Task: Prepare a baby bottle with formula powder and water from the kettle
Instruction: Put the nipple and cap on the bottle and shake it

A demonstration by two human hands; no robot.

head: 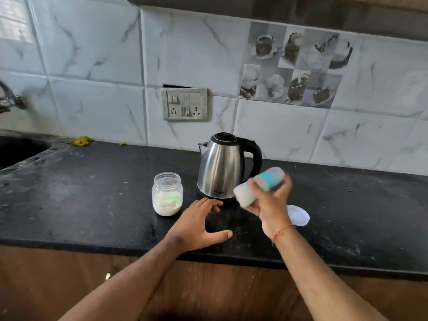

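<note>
Black stone countertop (81, 193) is running the full width of the view, its front edge cutting across just above the wooden cabinet fronts, and a sink (16, 150) is dropping away at its far left corner. Wide bare stretches of counter are lying open left of the formula jar (167, 193) and right of the kettle (223, 165); the narrower gap in front of the kettle is being taken up by both hands.

Right hand (269, 203) is gripping the baby bottle (259, 187), fingers and thumb curled round its middle, holding it tilted in the air in front of the kettle's lower right side. The bottle is blurred, so its teal band and pale contents are only roughly readable. Left hand (199, 222) is resting on the counter with fingers spread and relaxed, holding nothing, just beside the jar and near the kettle base.

Lidless, the jar is standing upright left of the kettle and is partly filled with pale powder; its handwritten label is seemingly reading "Formula". A small dark brand mark low on the steel kettle is too small to read. A white lid (298, 215) is lying flat on the counter, right of the right wrist.
</note>
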